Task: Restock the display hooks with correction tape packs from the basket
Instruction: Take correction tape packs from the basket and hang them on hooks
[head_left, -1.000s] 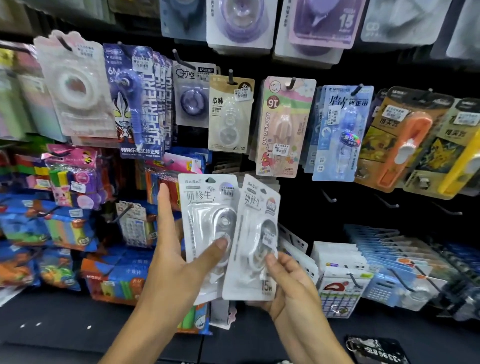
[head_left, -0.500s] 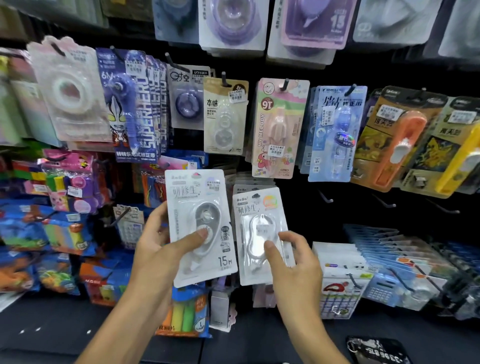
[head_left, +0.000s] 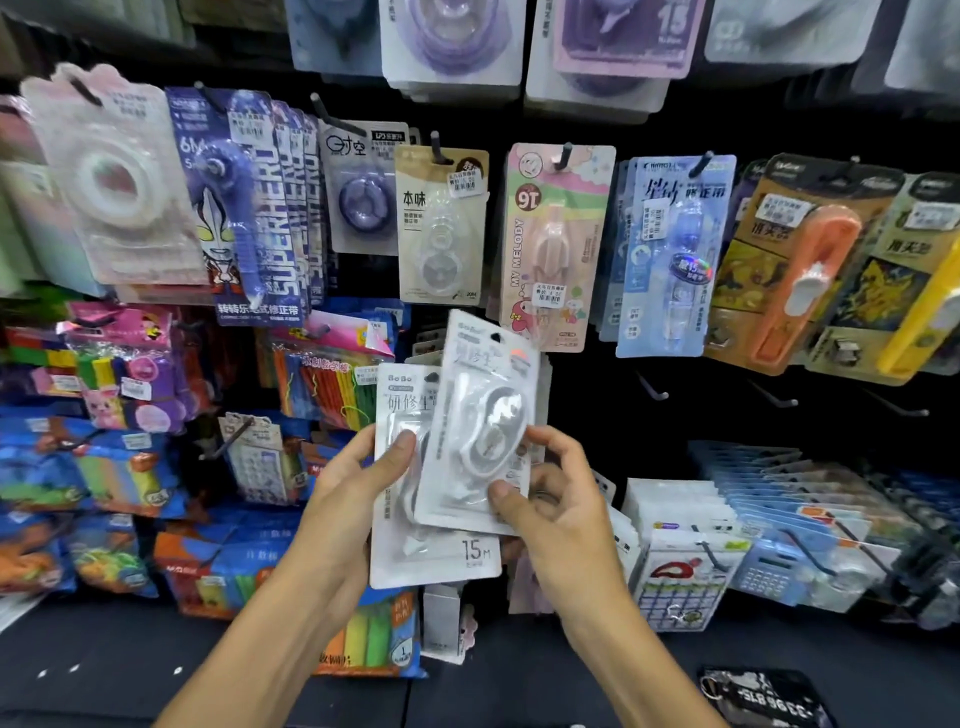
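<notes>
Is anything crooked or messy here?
Yes. The white pack in the right hand leans to one side, overlapping the straighter pack held by the left hand. Neither is on a hook. Some bare hooks stick out to the right.

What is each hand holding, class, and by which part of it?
The left hand grips one white correction tape pack at its left edge, thumb on the front. The right hand pinches the tilted front pack at its lower right.
</notes>
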